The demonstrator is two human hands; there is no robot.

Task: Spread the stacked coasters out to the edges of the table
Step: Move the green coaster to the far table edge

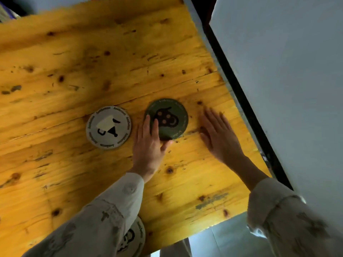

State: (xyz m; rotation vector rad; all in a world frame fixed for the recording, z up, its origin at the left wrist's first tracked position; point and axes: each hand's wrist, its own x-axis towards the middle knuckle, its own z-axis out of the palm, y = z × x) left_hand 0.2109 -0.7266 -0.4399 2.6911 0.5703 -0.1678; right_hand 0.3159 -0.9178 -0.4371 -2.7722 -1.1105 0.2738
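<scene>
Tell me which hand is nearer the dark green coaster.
Left. The left hand rests on the dark green coaster, fingers over its near-left rim. The right hand lies flat on the table beside it, apart.

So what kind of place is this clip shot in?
Probably a café or similar indoor spot: branded round coasters, one green and one white, lie on a worn yellow wooden table beside a plain wall.

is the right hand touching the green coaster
No, the right hand lies flat on the table apart from the green coaster; only the left hand rests on it.
</scene>
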